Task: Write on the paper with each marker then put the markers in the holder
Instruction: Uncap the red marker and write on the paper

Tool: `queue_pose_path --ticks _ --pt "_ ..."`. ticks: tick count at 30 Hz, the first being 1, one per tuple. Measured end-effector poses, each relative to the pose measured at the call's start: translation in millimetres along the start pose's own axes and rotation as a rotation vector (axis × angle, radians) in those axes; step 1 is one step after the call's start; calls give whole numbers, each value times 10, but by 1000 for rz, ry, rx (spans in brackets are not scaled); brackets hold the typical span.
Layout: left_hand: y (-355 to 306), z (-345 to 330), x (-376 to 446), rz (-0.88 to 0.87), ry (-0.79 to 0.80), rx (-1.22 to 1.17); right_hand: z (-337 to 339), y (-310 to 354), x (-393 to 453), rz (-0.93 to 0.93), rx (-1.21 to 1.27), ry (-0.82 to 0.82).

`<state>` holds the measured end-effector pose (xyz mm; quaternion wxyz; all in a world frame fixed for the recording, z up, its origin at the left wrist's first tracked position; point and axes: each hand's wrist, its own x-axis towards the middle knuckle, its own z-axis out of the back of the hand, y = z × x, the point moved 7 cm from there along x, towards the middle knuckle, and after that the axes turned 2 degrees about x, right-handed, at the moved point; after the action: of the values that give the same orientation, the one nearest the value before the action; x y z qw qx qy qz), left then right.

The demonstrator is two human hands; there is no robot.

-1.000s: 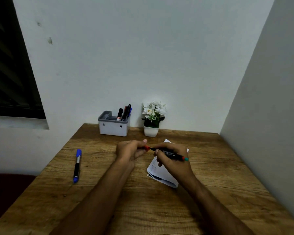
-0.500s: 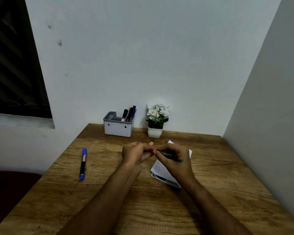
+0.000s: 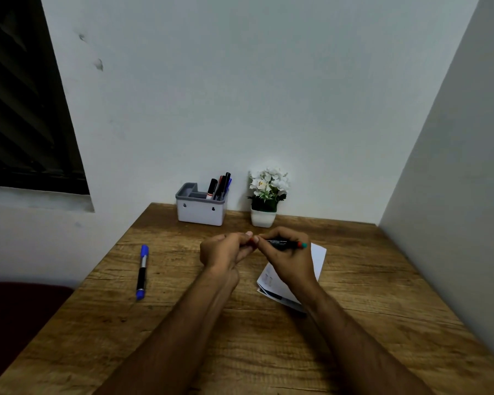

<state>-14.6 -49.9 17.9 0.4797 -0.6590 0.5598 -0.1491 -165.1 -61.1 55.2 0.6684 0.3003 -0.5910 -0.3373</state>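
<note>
And the gap has closed: a second ago a short stretch of red tip showed between the two fists, now the left hand [image 3: 226, 250] has pressed right up against the right hand [image 3: 285, 253], knuckles meeting above the wooden table [image 3: 368, 280]. The right hand wraps its curled fingers round the black marker [image 3: 283, 243], a slim cylinder lying nearly level, teal end cap poking out to the right. The left hand pinches the red end [image 3: 250, 242], only a sliver of it visible between the fingertips; whether that is a cap or the tip, cannot tell. Beneath the right wrist lies the white paper [image 3: 317, 258], a folded sheet, edges crisp, flat on the coarse grain. Over to the left, well apart, a blue marker [image 3: 142, 271] rests flat with a silver band and black barrel. At the back edge stands the holder [image 3: 200, 212], a pale boxy plastic tub with a grey rim, several markers leaning in its right compartment, and just right of it a small white pot of white flowers [image 3: 264, 215]
</note>
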Motion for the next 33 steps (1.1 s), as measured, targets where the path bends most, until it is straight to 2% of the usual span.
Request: queue_pose_path --ticks 6,9,13,19,23,27,33 --pt "-79 112 92 -50 -40 -13 -141 -58 15 -16 5 76" --pt "-255 192 156 -195 -80 37 -250 -97 -22 -60 44 128" --pt "-598 312 197 -442 -129 176 -273 -209 -20 -141 69 109" --pt "-1065 298 142 -760 -123 385 -554 -211 108 -166 81 181" --pt "-1326 360 153 -836 -106 385 -734 -201 272 -167 44 267" --pt "-1526 409 231 -916 -126 481 -941 -183 464 -169 48 330" --pt "-1626 310 462 -934 -51 524 -1313 -239 859 -46 -244 329"
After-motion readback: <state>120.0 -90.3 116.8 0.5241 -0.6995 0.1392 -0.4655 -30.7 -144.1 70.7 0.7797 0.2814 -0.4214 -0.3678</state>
